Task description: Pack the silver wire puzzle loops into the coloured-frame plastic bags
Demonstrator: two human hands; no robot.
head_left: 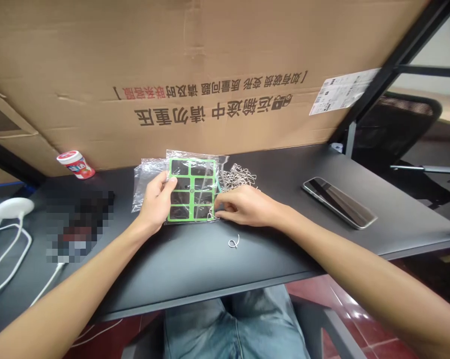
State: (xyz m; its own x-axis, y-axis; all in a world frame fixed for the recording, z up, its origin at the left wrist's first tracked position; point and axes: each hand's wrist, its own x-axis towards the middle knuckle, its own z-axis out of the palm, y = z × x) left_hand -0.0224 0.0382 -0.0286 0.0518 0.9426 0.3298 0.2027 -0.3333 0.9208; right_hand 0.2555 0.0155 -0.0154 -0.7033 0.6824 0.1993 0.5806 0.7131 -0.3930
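Person sits at a black desk [195,264], both arms out. The left hand [155,202] grips the left edge of a green grid packet [191,192], thumb on top and fingers curled under. The packet, a green frame with dark squares in clear plastic, sits mid-desk, tilted up slightly off the surface. The right hand [243,207] is closed, fingertips pinched at the packet's lower right corner. A small wire clip [211,215] shows there; can't tell if it's held. A second clear bag [144,174] lies under the packet's left side. A pile of wire clips [238,177] lies just behind the right hand. One loose clip [233,243] lies nearer the desk edge, apart from both hands. A phone [339,202] lies face up well to the right. A red-and-white bottle [76,164] stands far left, against the cardboard box [210,65]. White cable [8,249] at left edge.
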